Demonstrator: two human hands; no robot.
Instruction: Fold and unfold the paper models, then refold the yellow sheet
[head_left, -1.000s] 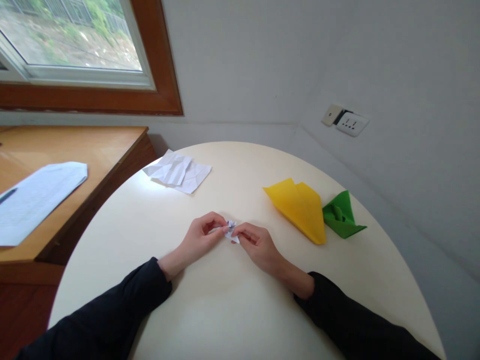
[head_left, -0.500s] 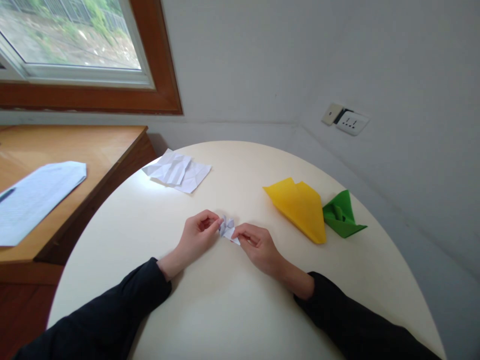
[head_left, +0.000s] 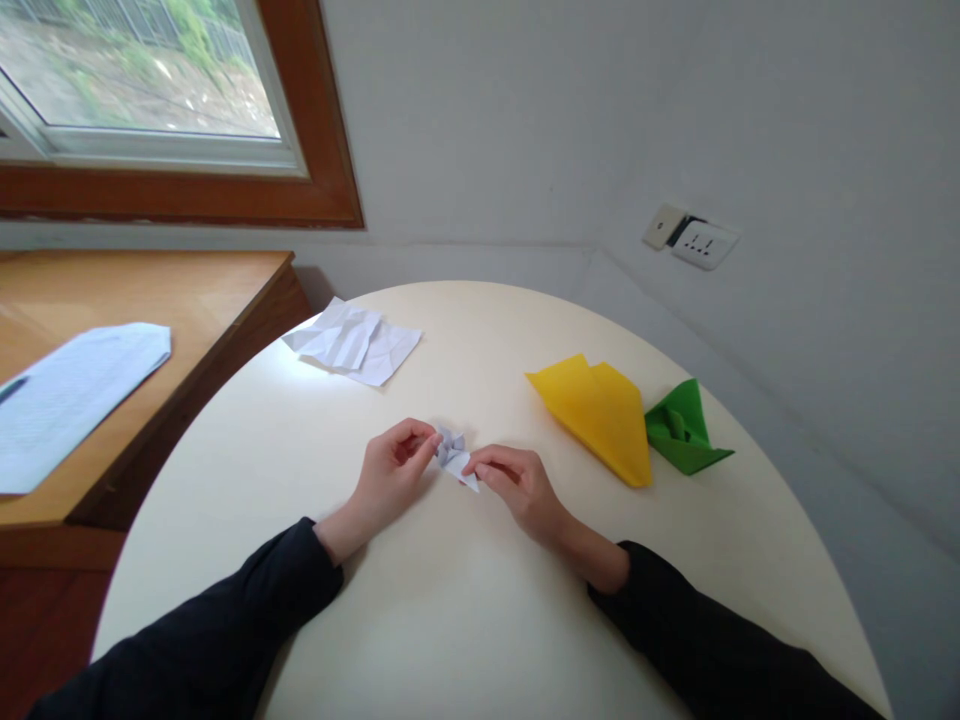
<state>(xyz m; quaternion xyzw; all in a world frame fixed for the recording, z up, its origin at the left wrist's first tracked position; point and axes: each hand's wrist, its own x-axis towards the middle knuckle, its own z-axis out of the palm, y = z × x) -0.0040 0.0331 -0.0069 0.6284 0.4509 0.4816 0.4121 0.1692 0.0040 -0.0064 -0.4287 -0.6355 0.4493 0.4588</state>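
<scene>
Both hands' grips pinch small white paper fold between them.

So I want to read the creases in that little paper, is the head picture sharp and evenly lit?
Head view: daylight glare whitens the round table by the creased white sheet; the small folded paper, pinched between left hand and right hand, looks soft and tiny; wide-lens curvature bends the edges.

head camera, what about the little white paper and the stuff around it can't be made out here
- Small folded paper, head view: too small to tell its shape, and the fingertips of the left hand and right hand cover its ends.
- Printed sheet on the wooden desk: cut off by the left edge, text too small to read.
- Green paper: partly behind the yellow paper.
</scene>
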